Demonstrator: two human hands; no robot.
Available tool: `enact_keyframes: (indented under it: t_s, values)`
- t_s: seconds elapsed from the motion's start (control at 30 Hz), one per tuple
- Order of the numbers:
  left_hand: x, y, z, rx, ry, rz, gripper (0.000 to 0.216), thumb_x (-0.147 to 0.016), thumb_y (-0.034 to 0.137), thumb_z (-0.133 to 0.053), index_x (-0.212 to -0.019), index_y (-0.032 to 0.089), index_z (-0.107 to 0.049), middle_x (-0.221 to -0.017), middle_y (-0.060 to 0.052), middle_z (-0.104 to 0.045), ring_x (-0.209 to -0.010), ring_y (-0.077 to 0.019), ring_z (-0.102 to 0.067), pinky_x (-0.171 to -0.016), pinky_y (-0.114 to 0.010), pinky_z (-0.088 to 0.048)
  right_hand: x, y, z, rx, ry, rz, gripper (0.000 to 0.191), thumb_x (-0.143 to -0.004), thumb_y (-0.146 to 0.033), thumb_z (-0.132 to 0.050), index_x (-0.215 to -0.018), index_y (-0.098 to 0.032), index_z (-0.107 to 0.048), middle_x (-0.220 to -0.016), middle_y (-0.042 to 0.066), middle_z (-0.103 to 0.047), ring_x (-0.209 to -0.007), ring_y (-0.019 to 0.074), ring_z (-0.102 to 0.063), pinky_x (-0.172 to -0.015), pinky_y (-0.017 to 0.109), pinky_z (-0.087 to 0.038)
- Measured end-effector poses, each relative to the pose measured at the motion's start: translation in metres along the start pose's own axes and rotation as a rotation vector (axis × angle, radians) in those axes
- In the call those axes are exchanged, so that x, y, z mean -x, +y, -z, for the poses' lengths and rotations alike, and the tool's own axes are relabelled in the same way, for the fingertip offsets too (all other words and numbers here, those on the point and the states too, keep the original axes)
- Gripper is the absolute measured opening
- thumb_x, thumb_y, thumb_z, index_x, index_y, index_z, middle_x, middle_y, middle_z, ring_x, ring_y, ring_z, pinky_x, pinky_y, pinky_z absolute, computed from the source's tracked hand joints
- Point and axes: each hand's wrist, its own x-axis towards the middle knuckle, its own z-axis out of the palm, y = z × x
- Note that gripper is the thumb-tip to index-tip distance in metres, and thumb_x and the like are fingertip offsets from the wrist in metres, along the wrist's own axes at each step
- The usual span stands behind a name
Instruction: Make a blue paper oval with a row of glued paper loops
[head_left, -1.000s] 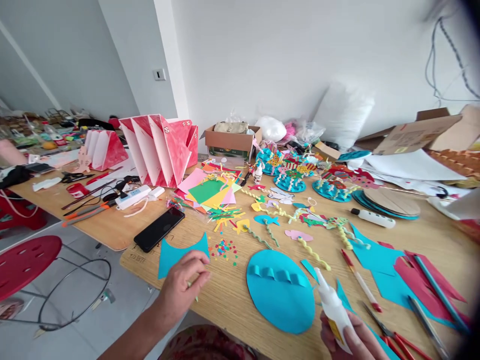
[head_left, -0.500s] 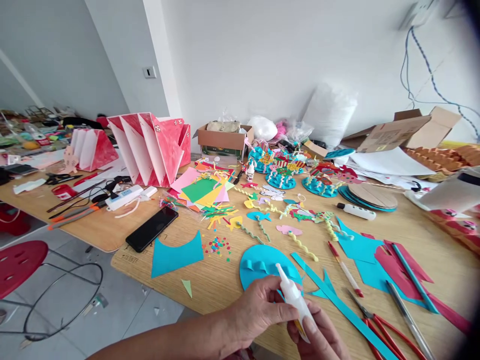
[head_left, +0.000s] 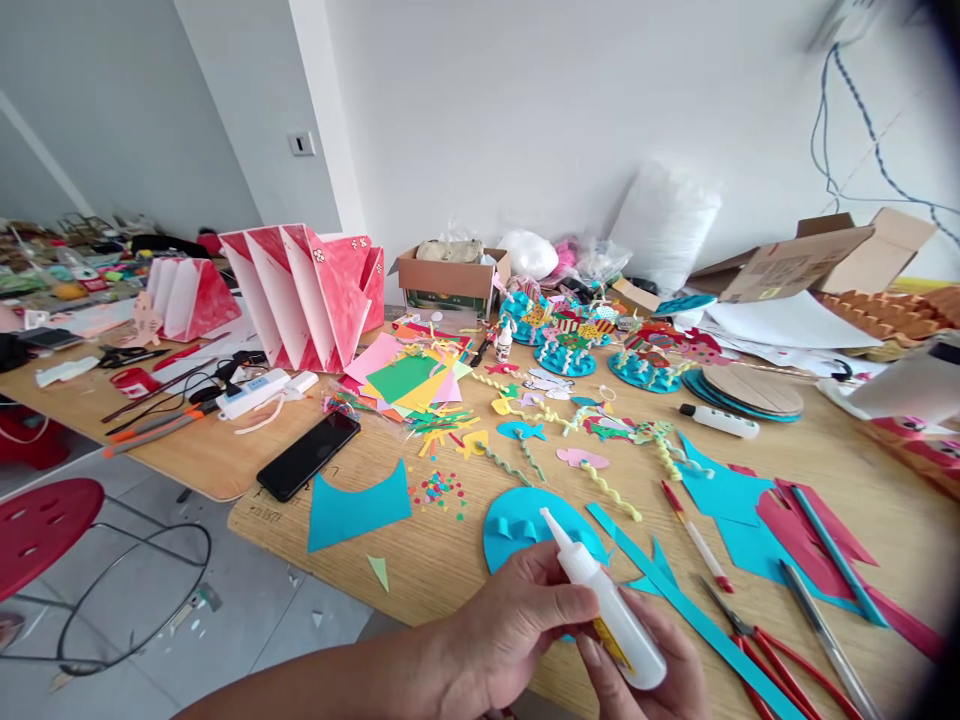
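Note:
A white glue bottle (head_left: 609, 615) with a long pointed nozzle and a yellow label lies tilted between my hands, its tip up and to the left. My left hand (head_left: 517, 615) has thumb and fingers closed around the upper body, just under the nozzle. Lower down, my right hand (head_left: 652, 665) grips the bottle from beneath, its fingers partly hidden. Right behind the nozzle is a blue paper disc (head_left: 502, 545) with a looped blue strip stuck across it. My left hand covers the disc's near edge. A long blue paper strip (head_left: 675, 590) runs past my right hand.
Red-handled scissors (head_left: 757, 640), a red pen (head_left: 697, 540) and a clear pen (head_left: 825, 630) lie at the right. A blue paper offcut (head_left: 360, 512) and a phone (head_left: 309, 458) are at the left. Paper fish, such as a pink one (head_left: 574, 457), lie beyond the disc.
The glue bottle has turned in my hands, with more of its body and label showing and its tip slightly farther left. My right hand has shifted a little on it.

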Motion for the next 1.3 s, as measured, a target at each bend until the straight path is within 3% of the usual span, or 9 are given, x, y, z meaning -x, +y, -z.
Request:
enact_keyframes:
  t_s: [0.13, 0.23, 0.33, 0.43, 0.57, 0.67, 0.83, 1.0, 1.3]
  values:
    - [0.002, 0.004, -0.003, -0.158, -0.001, 0.008, 0.036, -0.059, 0.027, -0.076, -0.089, 0.012, -0.062, -0.078, -0.002, -0.054, -0.074, -0.0113, -0.049, -0.067, -0.022, -0.034, -0.006, -0.005, 0.002, -0.023, 0.116, -0.05, 0.042, -0.051, -0.025, -0.081, -0.089, -0.021, -0.063, -0.089, 0.002, -0.062, -0.075, 0.0166, -0.058, -0.064, 0.026, -0.047]
    - [0.01, 0.007, 0.006, -0.528, -0.021, 0.042, 0.035, -0.061, 0.024, -0.073, -0.094, 0.015, -0.065, -0.073, 0.002, -0.053, -0.068, -0.0093, -0.046, -0.063, -0.021, -0.034, -0.015, -0.017, 0.007, -0.076, 0.22, -0.145, 0.043, -0.049, -0.024, -0.082, -0.088, -0.021, -0.063, -0.089, 0.001, -0.061, -0.073, 0.0143, -0.057, -0.062, 0.024, -0.046]
    - [0.018, 0.007, 0.026, -0.947, -0.044, 0.019, 0.02, -0.066, 0.014, -0.066, -0.086, 0.016, -0.068, -0.072, 0.002, -0.057, -0.063, -0.0085, -0.049, -0.061, -0.02, -0.038, -0.027, -0.029, 0.016, -0.172, 0.279, -0.221, 0.046, -0.045, -0.024, -0.084, -0.086, -0.022, -0.063, -0.081, 0.0, -0.061, -0.069, 0.0134, -0.056, -0.06, 0.023, -0.047]
    - [0.023, 0.006, 0.047, -1.403, -0.086, -0.195, 0.016, -0.071, 0.008, -0.062, -0.082, 0.017, -0.068, -0.074, 0.0, -0.062, -0.071, -0.0116, -0.054, -0.067, -0.021, -0.041, -0.036, -0.034, 0.023, -0.304, 0.194, -0.322, 0.045, -0.048, -0.026, -0.082, -0.088, -0.022, -0.062, -0.065, -0.003, -0.056, -0.057, 0.011, -0.051, -0.051, 0.022, -0.044]
    - [0.025, 0.006, 0.064, -1.87, -0.195, -0.531, 0.01, -0.082, 0.014, -0.054, -0.081, 0.017, -0.064, -0.077, -0.003, -0.063, -0.078, -0.0142, -0.055, -0.073, -0.023, -0.041, -0.042, -0.034, 0.024, -0.428, 0.108, -0.355, 0.036, -0.056, -0.027, -0.079, -0.086, -0.021, -0.06, -0.056, -0.005, -0.048, -0.05, 0.008, -0.04, -0.043, 0.02, -0.037]
    - [0.028, 0.008, 0.066, -1.919, -0.17, -0.631, 0.015, -0.086, 0.018, -0.051, -0.074, 0.016, -0.061, -0.074, -0.001, -0.06, -0.076, -0.0122, -0.053, -0.072, -0.022, -0.041, -0.044, -0.033, 0.022, -0.456, 0.061, -0.379, 0.033, -0.06, -0.032, -0.077, -0.085, -0.021, -0.06, -0.053, -0.005, -0.043, -0.049, 0.0085, -0.035, -0.041, 0.021, -0.035]
    - [0.032, 0.011, 0.061, -1.829, -0.151, -0.652, 0.019, -0.083, 0.024, -0.057, -0.066, 0.015, -0.055, -0.078, -0.001, -0.059, -0.078, -0.0116, -0.053, -0.074, -0.021, -0.041, -0.048, -0.034, 0.021, -0.478, 0.01, -0.398, 0.027, -0.062, -0.034, -0.075, -0.08, -0.021, -0.059, -0.054, -0.005, -0.04, -0.05, 0.0088, -0.033, -0.041, 0.022, -0.034]
    - [0.032, 0.012, 0.064, -1.887, -0.159, -0.667, 0.021, -0.089, 0.02, -0.045, -0.074, 0.016, -0.058, -0.08, -0.001, -0.059, -0.078, -0.0112, -0.053, -0.074, -0.021, -0.042, -0.05, -0.036, 0.025, -0.45, 0.054, -0.396, 0.028, -0.063, -0.036, -0.074, -0.082, -0.02, -0.062, -0.056, -0.005, -0.038, -0.049, 0.008, -0.033, -0.039, 0.021, -0.033]
    - [0.04, 0.009, 0.08, -2.106, -0.17, -0.628, 0.015, -0.087, 0.02, -0.048, -0.097, 0.02, -0.058, -0.097, -0.002, -0.061, -0.096, -0.0146, -0.052, -0.088, -0.028, -0.044, -0.04, -0.033, 0.038, -0.245, 0.163, -0.391, 0.037, -0.058, -0.026, -0.077, -0.092, -0.019, -0.063, -0.08, 0.004, -0.063, -0.059, 0.0118, -0.054, -0.048, 0.022, -0.043]
